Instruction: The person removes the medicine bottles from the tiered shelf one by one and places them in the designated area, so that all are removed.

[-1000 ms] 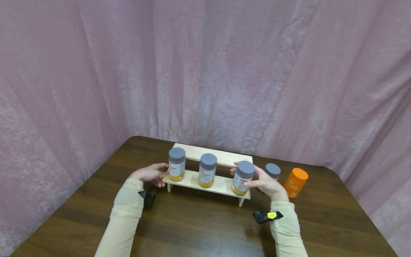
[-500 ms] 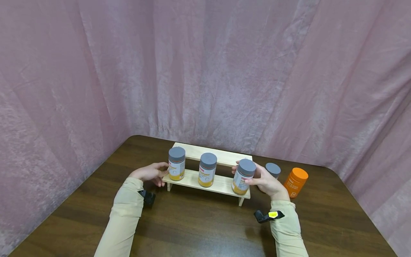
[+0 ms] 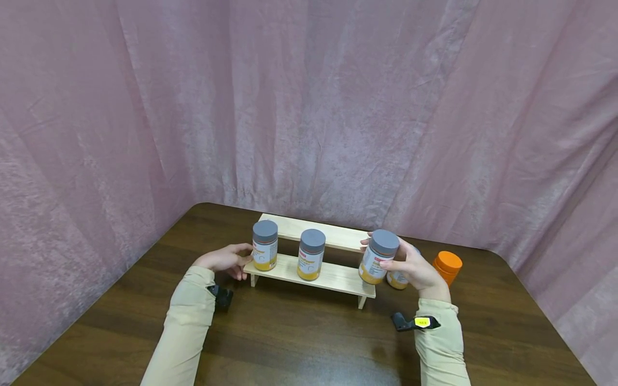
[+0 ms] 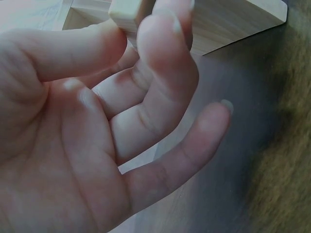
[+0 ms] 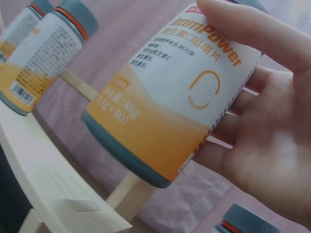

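A two-tier pale wooden rack stands on the table. My left hand is at its left end; in the left wrist view, thumb and fingertips pinch the light wood edge. My right hand grips a supplement bottle with a grey lid and a white-and-yellow label, tilted above the lower tier's right end. The right wrist view shows its base raised off the wood. Two matching bottles stand on the lower tier, one at the left and one in the middle.
Behind my right hand, another grey-lidded bottle stands on the table, partly hidden. An orange bottle is to its right, its lower part covered by the hand. The rack's upper tier lies toward the pink curtain at the back.
My right hand has lifted the bottle off the lower tier and moved it up and to the right, now overlapping the bottles behind. The left hand stays on the rack.
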Demonstrator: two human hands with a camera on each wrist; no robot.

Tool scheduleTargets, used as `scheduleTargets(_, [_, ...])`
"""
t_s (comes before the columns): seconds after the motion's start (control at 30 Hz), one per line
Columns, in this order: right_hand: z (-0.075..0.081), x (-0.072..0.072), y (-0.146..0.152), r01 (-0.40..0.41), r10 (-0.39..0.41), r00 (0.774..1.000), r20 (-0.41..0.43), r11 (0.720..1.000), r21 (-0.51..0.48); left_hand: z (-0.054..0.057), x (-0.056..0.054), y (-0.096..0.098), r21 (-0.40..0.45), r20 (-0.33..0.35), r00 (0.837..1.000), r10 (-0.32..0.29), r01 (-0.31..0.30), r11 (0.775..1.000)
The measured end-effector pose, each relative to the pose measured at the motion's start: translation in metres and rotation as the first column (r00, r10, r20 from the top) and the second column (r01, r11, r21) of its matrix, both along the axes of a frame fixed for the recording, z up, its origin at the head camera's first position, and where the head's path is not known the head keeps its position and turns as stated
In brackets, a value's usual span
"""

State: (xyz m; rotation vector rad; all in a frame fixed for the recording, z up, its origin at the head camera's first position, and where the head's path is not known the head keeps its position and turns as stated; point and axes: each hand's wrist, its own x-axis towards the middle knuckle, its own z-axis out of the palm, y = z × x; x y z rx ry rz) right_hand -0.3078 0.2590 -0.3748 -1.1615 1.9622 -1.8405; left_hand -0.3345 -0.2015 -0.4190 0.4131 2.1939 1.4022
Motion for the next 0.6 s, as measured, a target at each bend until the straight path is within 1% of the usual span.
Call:
scheduleTargets(0.1, [0.002,0.001,0.005,-0.004,0.004,1.000,-0.007,1.000,0.000,-0.002,-0.003,-0.004,0.018,0.001,1.000,-0.031,0.031,0.999])
scheduleTargets(0.13, [0.002,0.002,0.007,0.000,0.000,1.000,-0.010,1.000,0.002,-0.002,-0.003,-0.004,0.016,0.003,1.000,-0.030,0.030,0.999])
scheduleTargets(0.2, [0.003,0.003,0.011,0.016,-0.016,1.000,-0.017,1.000,0.014,0.000,-0.001,-0.002,-0.002,0.011,1.000,-0.012,0.012,1.000])
scheduleTargets(0.27, [0.004,0.005,0.016,0.039,-0.039,0.999,-0.017,0.999,0.023,0.003,0.002,0.001,-0.038,0.019,0.999,0.027,-0.026,0.999])
scheduleTargets(0.37, [0.005,0.006,0.023,0.067,-0.066,0.998,-0.024,0.997,0.031,0.006,0.005,0.004,-0.062,0.014,0.999,0.048,-0.047,0.997])
scheduleTargets(0.6, [0.006,0.012,0.039,0.152,-0.149,0.987,-0.056,0.986,0.064,0.003,0.002,0.005,-0.063,0.011,0.998,0.060,-0.059,0.996])
